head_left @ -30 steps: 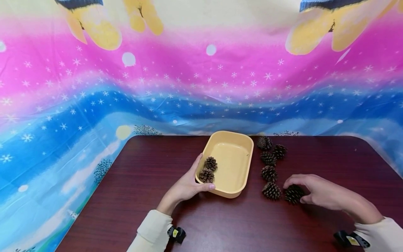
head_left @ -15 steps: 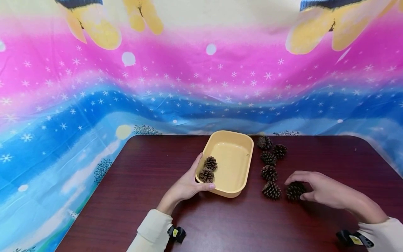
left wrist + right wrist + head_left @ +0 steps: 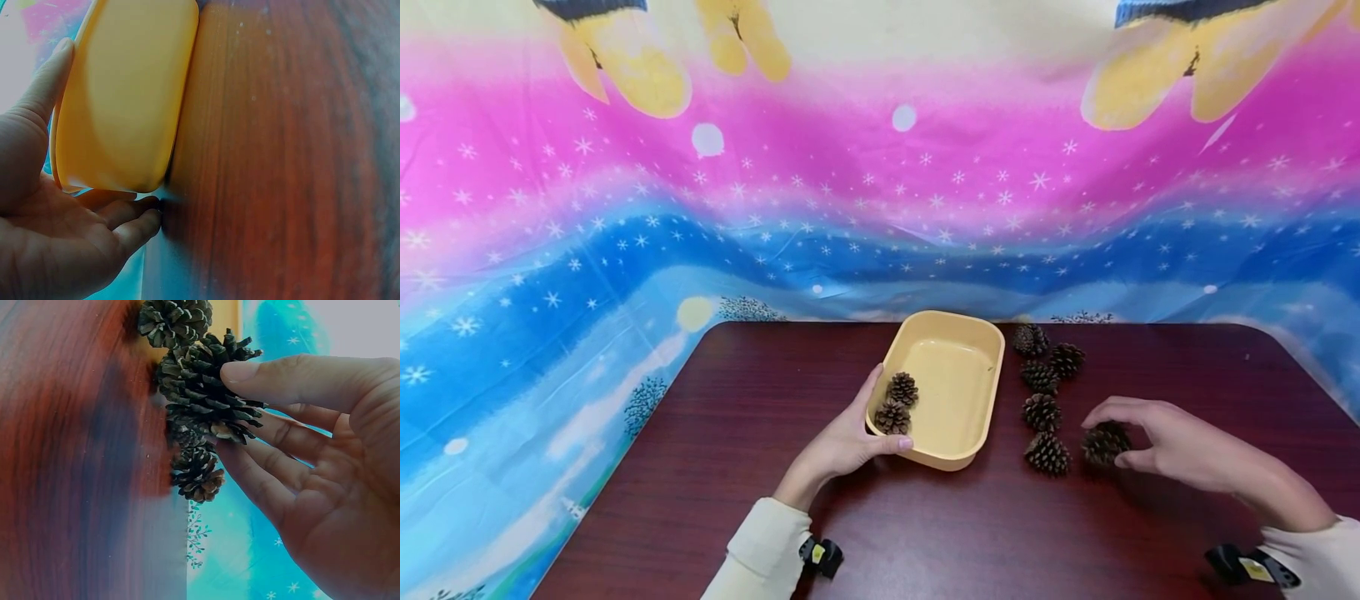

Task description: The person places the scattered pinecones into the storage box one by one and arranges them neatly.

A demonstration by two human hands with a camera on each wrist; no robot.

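A yellow plastic container stands mid-table with two brown pine cones lying in its near-left corner. My left hand grips that corner, thumb over the near rim and fingers along the left side. In the left wrist view the thumb reaches the rim of the container, fingers spread round its end. To the right, my right hand pinches a pine cone between thumb and fingertips. The right wrist view shows this pine cone close up, held just above the dark tabletop.
Several more pine cones form an uneven line between the container and my right hand. The dark red wooden table ends at a colourful snowflake cloth hanging behind it.
My right hand has moved slightly up and back with the pine cone, which shifts a little away from the near edge. The left hand and container stay put.
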